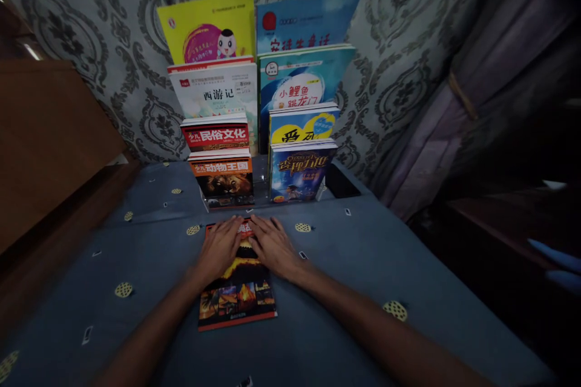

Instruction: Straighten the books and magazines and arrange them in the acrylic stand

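A picture book [240,299] with a red edge and small photos of fire on its cover lies flat on the blue patterned cloth. My left hand [220,248] rests flat over its upper left part, fingers stretched forward. Across the upper right part lies my right hand [275,248], also flat with fingers extended. The two hands nearly meet at the fingertips and cover much of the title. Just beyond them, a book with a lion on its cover [224,184] and a purple-blue book [299,172] stand upright in a rack.
Behind stand several more books in two columns, among them a yellow-green book [209,30] and a teal book [308,75]. A black flat object [342,181] lies right of the rack. A wooden panel [49,139] is at left, a tied curtain [436,133] at right.
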`<state>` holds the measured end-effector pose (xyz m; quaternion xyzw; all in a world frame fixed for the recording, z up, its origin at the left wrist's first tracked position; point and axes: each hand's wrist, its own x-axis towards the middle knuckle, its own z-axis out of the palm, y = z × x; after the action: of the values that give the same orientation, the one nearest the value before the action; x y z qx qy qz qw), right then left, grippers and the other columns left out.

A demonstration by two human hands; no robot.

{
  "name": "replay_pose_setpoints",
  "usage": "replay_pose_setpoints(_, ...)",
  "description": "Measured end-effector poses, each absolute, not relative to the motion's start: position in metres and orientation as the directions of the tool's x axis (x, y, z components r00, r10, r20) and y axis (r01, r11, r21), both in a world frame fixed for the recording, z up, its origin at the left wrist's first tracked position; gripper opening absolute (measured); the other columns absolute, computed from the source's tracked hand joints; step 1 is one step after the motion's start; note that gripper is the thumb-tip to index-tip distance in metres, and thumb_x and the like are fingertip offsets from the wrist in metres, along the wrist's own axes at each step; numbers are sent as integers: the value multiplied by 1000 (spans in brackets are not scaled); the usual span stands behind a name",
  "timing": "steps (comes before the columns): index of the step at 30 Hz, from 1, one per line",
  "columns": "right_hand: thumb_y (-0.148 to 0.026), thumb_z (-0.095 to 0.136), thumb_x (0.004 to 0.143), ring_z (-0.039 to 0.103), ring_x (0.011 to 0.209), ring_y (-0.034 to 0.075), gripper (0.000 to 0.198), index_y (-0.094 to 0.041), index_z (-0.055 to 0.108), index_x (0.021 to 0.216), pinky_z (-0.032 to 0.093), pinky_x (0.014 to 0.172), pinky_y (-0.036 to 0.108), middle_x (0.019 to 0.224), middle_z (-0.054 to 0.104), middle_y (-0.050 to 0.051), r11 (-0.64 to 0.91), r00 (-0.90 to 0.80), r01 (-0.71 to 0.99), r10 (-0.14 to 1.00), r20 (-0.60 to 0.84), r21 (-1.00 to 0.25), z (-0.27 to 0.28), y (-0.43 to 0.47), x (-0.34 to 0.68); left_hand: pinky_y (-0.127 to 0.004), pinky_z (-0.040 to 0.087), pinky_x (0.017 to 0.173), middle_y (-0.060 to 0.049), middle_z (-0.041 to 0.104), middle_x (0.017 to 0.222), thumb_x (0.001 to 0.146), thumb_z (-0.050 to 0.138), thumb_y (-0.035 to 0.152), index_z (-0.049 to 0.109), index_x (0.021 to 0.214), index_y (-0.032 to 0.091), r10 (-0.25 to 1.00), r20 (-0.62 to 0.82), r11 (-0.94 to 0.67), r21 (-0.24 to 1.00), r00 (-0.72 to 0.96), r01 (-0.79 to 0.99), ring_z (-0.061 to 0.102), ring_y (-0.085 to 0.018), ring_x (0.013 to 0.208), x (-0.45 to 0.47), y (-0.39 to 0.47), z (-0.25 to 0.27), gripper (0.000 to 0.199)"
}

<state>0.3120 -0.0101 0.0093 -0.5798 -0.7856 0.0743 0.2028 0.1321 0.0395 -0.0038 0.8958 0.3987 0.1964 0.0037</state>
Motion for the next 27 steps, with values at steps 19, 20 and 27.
replay_pose_setpoints(19,-25,44,99,48,139,26,43,-15,57,140,33,117,54,148,54,17,347,-254,880,921,296,-324,2,-10,314,-44,49,104,-13,68,131,97,43,17,62,127,18,824,356,-514,139,441,846,65,-25,120,99,48,-1,36)
replay_pose_setpoints(20,-25,45,99,48,139,26,43,-15,57,140,33,117,54,148,54,17,342,-252,882,924,289,-325,3,-10,314,-44,49,105,-13,68,131,97,42,18,62,128,18,824,353,-513,138,442,847,65,-25,121,99,48,-1,36)
replay_pose_setpoints(27,-25,46,99,48,140,27,43,-13,57,139,31,118,53,149,53,16,323,-241,884,934,263,-337,5,-10,313,-43,49,99,-13,68,127,99,41,19,61,127,18,845,320,-481,109,427,870,64,-26,115,101,44,4,35)
